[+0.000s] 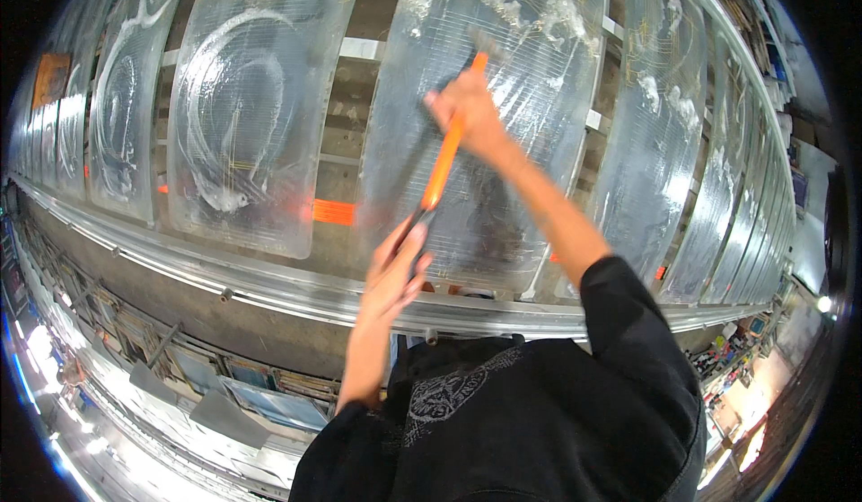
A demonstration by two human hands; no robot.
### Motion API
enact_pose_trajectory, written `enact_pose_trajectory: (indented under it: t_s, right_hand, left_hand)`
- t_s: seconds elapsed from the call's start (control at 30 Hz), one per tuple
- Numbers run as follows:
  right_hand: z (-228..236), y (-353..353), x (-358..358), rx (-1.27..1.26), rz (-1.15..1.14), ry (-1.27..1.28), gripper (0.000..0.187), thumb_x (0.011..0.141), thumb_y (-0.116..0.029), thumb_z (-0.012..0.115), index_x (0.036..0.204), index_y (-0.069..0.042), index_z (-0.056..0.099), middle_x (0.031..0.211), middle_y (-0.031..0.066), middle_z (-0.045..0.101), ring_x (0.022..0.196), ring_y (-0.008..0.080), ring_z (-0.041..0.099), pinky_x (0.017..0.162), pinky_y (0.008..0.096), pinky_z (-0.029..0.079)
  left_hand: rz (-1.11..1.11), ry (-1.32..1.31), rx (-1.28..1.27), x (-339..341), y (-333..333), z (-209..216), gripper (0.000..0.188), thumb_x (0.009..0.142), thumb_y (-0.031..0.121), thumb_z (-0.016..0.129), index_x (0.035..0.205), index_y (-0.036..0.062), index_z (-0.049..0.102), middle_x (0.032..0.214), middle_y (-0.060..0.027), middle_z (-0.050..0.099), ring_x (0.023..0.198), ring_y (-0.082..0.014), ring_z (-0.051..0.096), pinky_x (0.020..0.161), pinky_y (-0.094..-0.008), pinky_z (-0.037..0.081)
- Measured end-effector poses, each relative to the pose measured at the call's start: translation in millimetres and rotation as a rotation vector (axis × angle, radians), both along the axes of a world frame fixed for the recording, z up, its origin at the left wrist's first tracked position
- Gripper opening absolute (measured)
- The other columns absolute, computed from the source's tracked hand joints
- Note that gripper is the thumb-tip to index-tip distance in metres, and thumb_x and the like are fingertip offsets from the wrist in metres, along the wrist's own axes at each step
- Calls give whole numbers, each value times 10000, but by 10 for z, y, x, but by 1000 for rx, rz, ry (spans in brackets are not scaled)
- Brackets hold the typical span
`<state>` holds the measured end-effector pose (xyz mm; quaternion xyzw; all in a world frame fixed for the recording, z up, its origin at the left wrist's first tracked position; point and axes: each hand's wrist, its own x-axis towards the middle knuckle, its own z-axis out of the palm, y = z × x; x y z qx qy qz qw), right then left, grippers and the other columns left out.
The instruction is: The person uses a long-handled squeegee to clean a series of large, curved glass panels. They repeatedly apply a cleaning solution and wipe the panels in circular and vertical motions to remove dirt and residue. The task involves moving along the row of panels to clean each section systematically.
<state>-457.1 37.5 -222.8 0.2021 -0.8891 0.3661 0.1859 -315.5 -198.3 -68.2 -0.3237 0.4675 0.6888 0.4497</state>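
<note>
Both hands hold a long-handled tool [439, 176] with an orange shaft and a black lower grip. My left hand [395, 273] is closed round the black grip, at the near end. Higher up the shaft, close below the head, my right hand [469, 111] is wrapped round it. Motion smears the tool's head, so its exact shape cannot be told. It is over a wet, translucent ribbed panel [458, 242], streaked with white foamy residue [563, 17] toward its far part.
Similar panels [242, 129] lie side by side to the left and right, some with swirled white residue. A metal rail [296, 282] runs along their near edge. Orange pieces [333, 212] show in gaps between panels. Stacked frames and sheets [260, 399] stand at lower left.
</note>
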Motion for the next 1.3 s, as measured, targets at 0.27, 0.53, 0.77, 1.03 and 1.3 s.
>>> enact_pose_trajectory:
  t_s: [0.27, 0.53, 0.77, 1.03, 1.3]
  right_hand:
    - [255, -2372, 2814, -45, 153, -267, 94, 774, -197, 711, 800, -176, 622, 720, -4, 505, 780, 222, 553, 791, 402, 447]
    - [-15, -564, 1637, 47, 8, -49, 94, 872, -147, 710, 820, -122, 636, 720, 49, 558, 748, 276, 584, 742, 475, 497]
    - [364, 1207, 482, 85, -81, 50, 266, 885, -115, 741, 774, -58, 505, 784, 127, 509, 792, 378, 540, 775, 492, 463]
    - [355, -371, 2402, 57, -104, -125, 222, 872, -173, 725, 820, -89, 526, 871, 107, 542, 932, 339, 568, 1012, 536, 427]
    - [544, -1872, 2856, 264, 94, -234, 276, 931, -336, 690, 894, -71, 626, 945, 102, 595, 1039, 300, 586, 1228, 571, 271]
  left_hand:
    - [-127, -323, -143, 2349, -2962, 232, 495, 1010, 393, 684, 1410, 140, 538, 650, 6, 475, 406, -63, 360, 346, -217, 274]
    - [-103, -130, -28, 1437, -855, -339, 500, 1061, 400, 614, 1498, 180, 515, 688, 23, 530, 416, -40, 376, 357, -212, 274]
    - [45, 149, 156, 635, 1517, 295, 369, 1041, 384, 656, 1315, 164, 542, 802, 35, 525, 529, -46, 428, 420, -240, 320]
    - [-234, 101, 70, 1937, -758, 246, 282, 1072, 324, 602, 1285, 142, 567, 791, 46, 551, 508, -29, 436, 397, -205, 307]
    - [-148, 117, 92, 2687, -2464, 78, 350, 1069, 279, 594, 1399, 167, 567, 732, 71, 517, 507, -12, 372, 445, -169, 296]
